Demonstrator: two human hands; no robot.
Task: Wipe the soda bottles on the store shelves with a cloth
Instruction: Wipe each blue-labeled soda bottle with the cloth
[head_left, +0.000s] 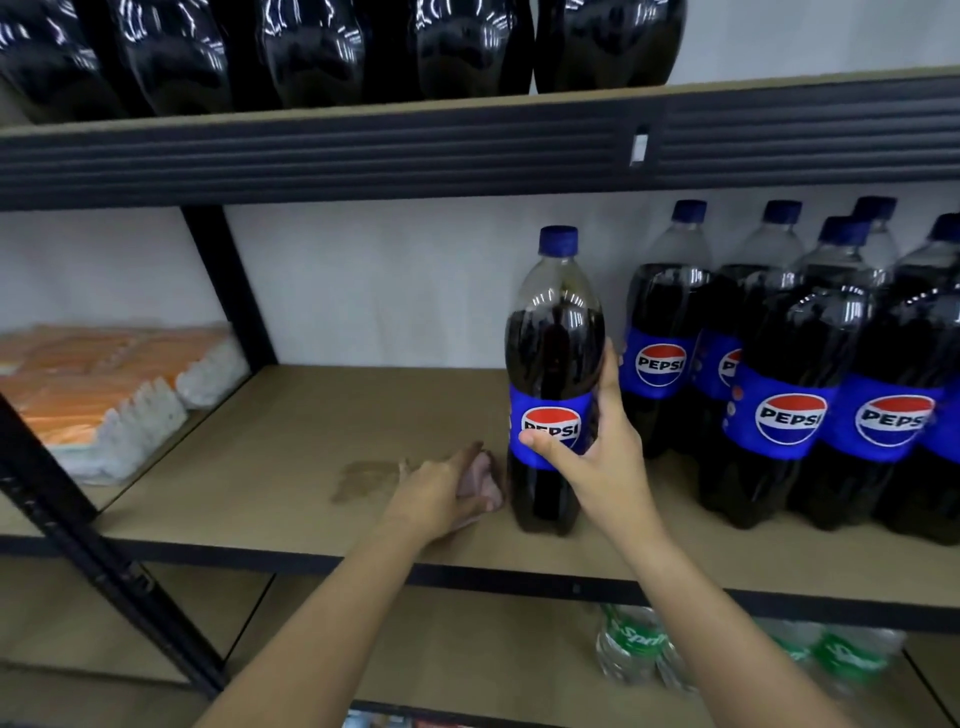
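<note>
Fingers (608, 374) of my right hand (597, 457) wrap the Pepsi bottle (553, 364) at its label, steadying it upright near the shelf (291, 415) front edge, apart from the row (810, 374). Left hand (441, 493) bunches the cloth (485, 475) beside its base, ready to wipe.

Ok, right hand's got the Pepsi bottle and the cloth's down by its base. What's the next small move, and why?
Probably bring the cloth up from the shelf and onto the bottle's side. The right hand already grips the Pepsi bottle at its label, standing upright apart from the other Pepsi bottles, while the left hand holds the cloth low beside the base, so wiping looks ready to begin.
</note>
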